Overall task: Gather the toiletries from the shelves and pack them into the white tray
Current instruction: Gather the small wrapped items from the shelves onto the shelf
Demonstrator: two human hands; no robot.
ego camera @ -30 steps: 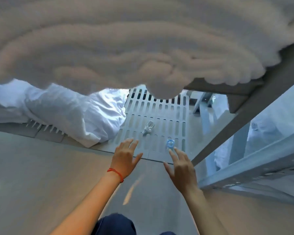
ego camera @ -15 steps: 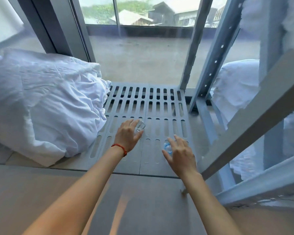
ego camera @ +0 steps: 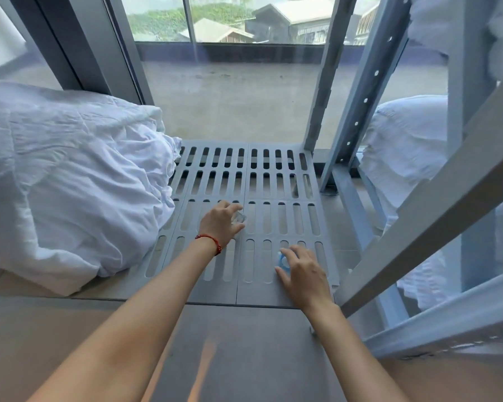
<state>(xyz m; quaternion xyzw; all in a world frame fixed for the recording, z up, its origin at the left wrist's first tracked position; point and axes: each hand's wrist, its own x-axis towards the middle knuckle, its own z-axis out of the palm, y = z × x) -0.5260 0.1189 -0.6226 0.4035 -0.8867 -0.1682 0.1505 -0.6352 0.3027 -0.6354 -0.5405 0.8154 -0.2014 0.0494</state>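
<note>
Two hands reach forward over a grey slotted shelf (ego camera: 273, 181) at floor level. Left hand (ego camera: 219, 223), red cord (ego camera: 211, 242) on its wrist, is curled with fingertips closed around a small clear item (ego camera: 240, 217); it looks like a small bottle or cap, but its kind cannot be told. The item shows just past the fingertips, at or just above the shelf surface; contact with the shelf cannot be confirmed.

Right hand (ego camera: 302, 274) lies lower and nearer the body, palm down, fingers bent and pressed over a small blue item (ego camera: 282, 261). Only a blue edge shows at the thumb side; the rest is hidden under the palm. Whether it is lifted or resting on the shelf cannot be told.

The two hands are apart, left ahead of right, with bare slotted shelf between them.

Left of the left hand, close beside its wrist, a crumpled white bedding bundle (ego camera: 70, 181) covers that end of the shelf. Right of the right hand, grey metal rack posts (ego camera: 360, 111) rise steeply, with more white bedding (ego camera: 404, 146) behind them. Beyond both hands stands a glass window (ego camera: 230, 82), with rooftops outside. Below the forearms is plain grey floor (ego camera: 244, 358).

No white tray is in view.
</note>
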